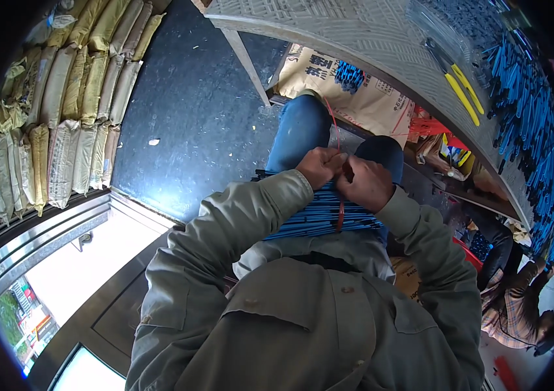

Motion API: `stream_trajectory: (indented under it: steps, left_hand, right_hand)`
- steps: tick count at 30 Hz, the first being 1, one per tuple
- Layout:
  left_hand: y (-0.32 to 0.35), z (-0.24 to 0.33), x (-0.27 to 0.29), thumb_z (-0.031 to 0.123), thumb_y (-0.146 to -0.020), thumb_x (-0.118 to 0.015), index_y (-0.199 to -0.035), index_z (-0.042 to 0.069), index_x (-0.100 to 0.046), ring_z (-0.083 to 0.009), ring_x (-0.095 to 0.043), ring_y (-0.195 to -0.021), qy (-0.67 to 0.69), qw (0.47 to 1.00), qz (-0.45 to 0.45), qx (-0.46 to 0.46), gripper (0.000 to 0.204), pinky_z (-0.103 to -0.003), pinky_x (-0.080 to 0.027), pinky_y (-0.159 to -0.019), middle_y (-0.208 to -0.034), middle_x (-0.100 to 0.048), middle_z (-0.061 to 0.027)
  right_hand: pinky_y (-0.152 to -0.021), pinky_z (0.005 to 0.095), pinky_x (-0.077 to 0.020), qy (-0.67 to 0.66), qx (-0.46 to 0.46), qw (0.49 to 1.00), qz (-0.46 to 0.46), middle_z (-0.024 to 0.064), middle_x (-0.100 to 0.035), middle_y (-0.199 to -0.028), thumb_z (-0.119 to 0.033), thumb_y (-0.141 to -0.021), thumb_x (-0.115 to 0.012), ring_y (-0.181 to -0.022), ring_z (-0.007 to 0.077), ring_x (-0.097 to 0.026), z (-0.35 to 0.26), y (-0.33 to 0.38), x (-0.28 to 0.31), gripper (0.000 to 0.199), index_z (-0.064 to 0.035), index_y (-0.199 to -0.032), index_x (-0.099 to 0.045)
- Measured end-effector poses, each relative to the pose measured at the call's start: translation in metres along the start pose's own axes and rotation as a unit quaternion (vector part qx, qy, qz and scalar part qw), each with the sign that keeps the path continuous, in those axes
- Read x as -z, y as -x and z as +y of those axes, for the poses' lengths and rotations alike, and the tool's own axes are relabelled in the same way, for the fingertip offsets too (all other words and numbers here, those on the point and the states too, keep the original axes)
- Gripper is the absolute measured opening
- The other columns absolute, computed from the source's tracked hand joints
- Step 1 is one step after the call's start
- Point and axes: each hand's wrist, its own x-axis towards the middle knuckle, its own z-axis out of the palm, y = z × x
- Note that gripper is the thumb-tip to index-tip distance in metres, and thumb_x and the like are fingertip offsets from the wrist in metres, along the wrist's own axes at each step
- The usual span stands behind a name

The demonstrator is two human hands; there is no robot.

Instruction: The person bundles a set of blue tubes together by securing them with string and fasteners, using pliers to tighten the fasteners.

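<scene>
Across my lap lies a bundle of thin blue sticks (309, 220) with black parts among them. A red string (341, 216) passes around the bundle, and a loose length of it rises past my knee. My left hand (318, 167) is closed above the bundle, its fingertips pinching the red string. Pressed close beside it, my right hand (366, 183) is also closed, with thumb and finger drawn together at the string. The exact spot where the string meets the fingertips is partly hidden by the fingers.
A grey table (381, 32) curves along the front and right, bearing yellow-handled pliers (463, 94) and a heap of blue sticks (531, 124). Beneath it are a paper sack (316, 72) and another blue bundle (350, 76). Stacked sacks (61, 98) stand left; a co-worker (515, 306) sits right.
</scene>
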Motion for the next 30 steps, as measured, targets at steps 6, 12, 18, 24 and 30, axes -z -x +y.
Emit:
stream_trajectory:
  steps: [6, 12, 18, 24, 30]
  left_hand:
    - [-0.001, -0.004, 0.001, 0.019, -0.092, -0.051, -0.073, 0.001, -0.058, -0.0038, -0.043, -0.063, 0.01, 1.0, 0.008, 0.011, 0.027, -0.024, -0.037, -0.056, -0.062, -0.051, 0.0017]
    - [-0.003, -0.005, 0.002, 0.018, -0.092, -0.05, -0.072, 0.001, -0.057, -0.0048, -0.043, -0.062, 0.033, 0.998, -0.015, 0.046, 0.027, -0.025, -0.037, -0.056, -0.062, -0.05, 0.0019]
    - [-0.003, -0.003, 0.006, 0.017, -0.092, -0.049, -0.074, 0.001, -0.058, -0.0057, -0.045, -0.062, 0.057, 0.997, -0.035, 0.044, 0.026, -0.024, -0.038, -0.057, -0.063, -0.052, 0.0011]
    - [-0.005, 0.004, 0.003, 0.018, -0.089, -0.052, -0.074, -0.002, -0.06, -0.0094, -0.05, -0.061, 0.076, 0.995, -0.01, 0.061, 0.026, -0.027, -0.042, -0.06, -0.062, -0.056, -0.0046]
    - [-0.01, 0.002, 0.004, 0.018, -0.085, -0.054, -0.07, -0.001, -0.061, -0.0152, -0.055, -0.058, 0.032, 0.999, -0.006, 0.043, 0.025, -0.031, -0.045, -0.06, -0.061, -0.058, -0.01]
  right_hand:
    - [-0.057, 0.0393, -0.0482, -0.135, 0.003, 0.987, 0.088, 0.0157, -0.059, -0.061, -0.026, -0.076, -0.062, -0.062, 0.0294, -0.063, 0.006, 0.005, -0.01, 0.022, -0.0041, -0.079, -0.063]
    - [-0.06, 0.0301, -0.0456, -0.307, -0.018, 0.946, -0.097, 0.0031, -0.062, -0.073, -0.022, -0.088, -0.056, -0.065, 0.015, -0.058, 0.026, 0.006, 0.017, 0.021, -0.0019, -0.083, -0.06]
    - [-0.072, 0.0267, -0.0409, -0.511, 0.061, 0.857, 0.044, 0.0044, -0.058, -0.086, -0.022, -0.094, -0.047, -0.08, 0.0103, -0.052, 0.012, 0.005, 0.007, 0.022, -0.0039, -0.085, -0.057]
    - [-0.076, 0.0275, -0.0384, -0.749, 0.013, 0.659, 0.07, 0.0024, -0.049, -0.075, -0.022, -0.097, -0.039, -0.07, 0.0096, -0.044, -0.002, 0.005, -0.004, 0.022, -0.0079, -0.085, -0.05]
    - [-0.074, 0.0268, -0.0365, -0.806, 0.057, 0.579, 0.109, -0.0002, -0.032, -0.063, -0.024, -0.099, -0.033, -0.056, 0.0092, -0.03, -0.014, 0.02, -0.011, 0.026, -0.0096, -0.081, -0.045]
